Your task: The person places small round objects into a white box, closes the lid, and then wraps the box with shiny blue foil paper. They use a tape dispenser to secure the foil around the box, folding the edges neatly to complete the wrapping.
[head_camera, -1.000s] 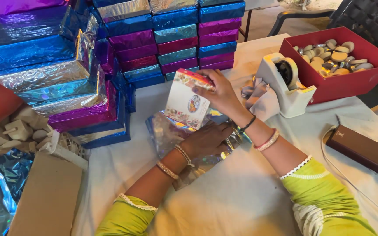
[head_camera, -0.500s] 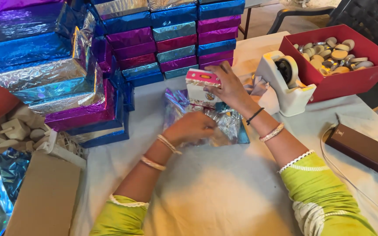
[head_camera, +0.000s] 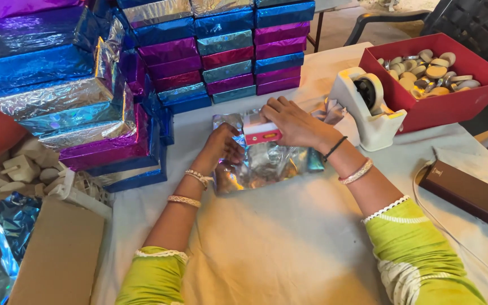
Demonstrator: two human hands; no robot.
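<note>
Right hand (head_camera: 295, 121) is gripping a small box (head_camera: 262, 131), setting it on silver foil (head_camera: 264, 164); left hand (head_camera: 224, 148), at nine o'clock, is pressing the sheet flat. Wrapping is barely starting; finished wrapped boxes (head_camera: 230, 48) are piling at twelve o'clock.

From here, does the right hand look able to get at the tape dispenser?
Probably yes. The right hand rests on the small box, and the tape dispenser stands just beside its wrist with nothing between them.

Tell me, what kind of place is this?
Probably a gift-wrapping worktable. Stacks of foil-wrapped boxes stand behind, a tape dispenser waits nearby, and the right hand and left hand set a small box on shiny foil.
</note>
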